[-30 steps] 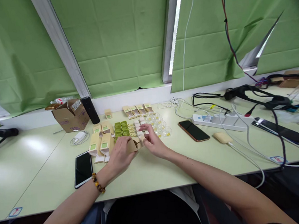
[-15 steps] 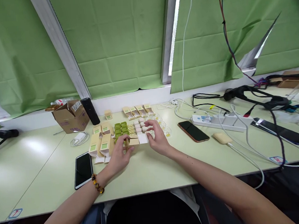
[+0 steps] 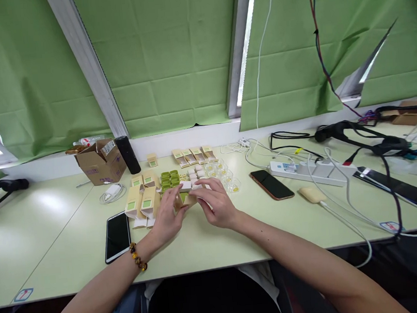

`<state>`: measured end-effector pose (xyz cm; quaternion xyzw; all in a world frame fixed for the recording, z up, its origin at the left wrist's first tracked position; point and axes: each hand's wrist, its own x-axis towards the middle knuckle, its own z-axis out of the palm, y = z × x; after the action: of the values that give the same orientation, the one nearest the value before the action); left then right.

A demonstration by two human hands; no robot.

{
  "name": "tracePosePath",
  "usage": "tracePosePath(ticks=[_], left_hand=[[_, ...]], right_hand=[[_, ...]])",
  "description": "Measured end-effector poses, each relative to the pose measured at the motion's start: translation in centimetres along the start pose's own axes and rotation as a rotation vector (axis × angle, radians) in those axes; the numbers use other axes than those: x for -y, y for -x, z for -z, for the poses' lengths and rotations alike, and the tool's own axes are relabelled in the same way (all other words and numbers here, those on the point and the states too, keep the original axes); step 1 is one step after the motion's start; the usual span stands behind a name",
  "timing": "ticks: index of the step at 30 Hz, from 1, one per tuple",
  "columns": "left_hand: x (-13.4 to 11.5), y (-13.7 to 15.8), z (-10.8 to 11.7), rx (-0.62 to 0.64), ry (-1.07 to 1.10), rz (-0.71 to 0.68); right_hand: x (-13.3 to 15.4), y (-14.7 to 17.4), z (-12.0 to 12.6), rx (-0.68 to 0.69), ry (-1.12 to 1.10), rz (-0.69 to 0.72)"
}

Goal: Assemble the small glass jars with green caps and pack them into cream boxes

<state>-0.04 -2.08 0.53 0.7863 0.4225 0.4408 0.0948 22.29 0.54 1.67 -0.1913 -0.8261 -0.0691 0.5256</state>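
Observation:
My left hand (image 3: 167, 214) grips the left side of a small cream cardboard box (image 3: 188, 200), fingers behind it and thumb in front. The box's top stands open, with a white flap raised at the back and green showing within. At its right side, my right hand (image 3: 218, 205) is closed with its fingertips on the box edge; the fingers partly hide it. Just behind are green trays (image 3: 169, 178), pale pink and white small pieces (image 3: 196, 172) and clear plastic domes (image 3: 228, 176). Several cream boxes with green labels (image 3: 149, 203) stand left of my left hand.
A phone (image 3: 117, 237) lies front left, another phone (image 3: 271, 184) to the right. A power strip (image 3: 312, 172) with cables, a cream charger (image 3: 312, 194) and a black headset (image 3: 360, 138) lie farther right. A cardboard carton (image 3: 101, 163) and black cylinder (image 3: 127, 155) stand back left.
My right hand has moved left and closed in on the box's right side. The box has turned, so its opening and green inside show. The view has shifted slightly.

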Motion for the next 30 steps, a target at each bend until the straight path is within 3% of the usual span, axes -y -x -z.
tracePosePath(ticks=[6,10,13,21,26,30], left_hand=[[0.2,0.1,-0.2,-0.032,0.024,0.034],[0.4,0.1,-0.2,-0.005,0.024,0.059],[0.3,0.0,-0.1,0.006,-0.007,0.051],[-0.1,0.4,0.0,0.001,-0.282,-0.182],[-0.2,0.5,-0.3,-0.018,-0.445,-0.346],[-0.4,0.4,-0.3,-0.013,-0.474,-0.332]], right_hand=[[0.2,-0.2,0.3,-0.041,-0.004,0.091],[0.2,0.0,0.2,0.108,-0.011,0.121],[0.1,0.0,0.1,0.181,-0.043,0.009],[0.5,-0.3,-0.4,0.046,0.010,-0.342],[0.5,-0.2,-1.4,0.085,-0.033,-0.415],[-0.1,0.1,-1.8,0.059,-0.164,-0.489]])
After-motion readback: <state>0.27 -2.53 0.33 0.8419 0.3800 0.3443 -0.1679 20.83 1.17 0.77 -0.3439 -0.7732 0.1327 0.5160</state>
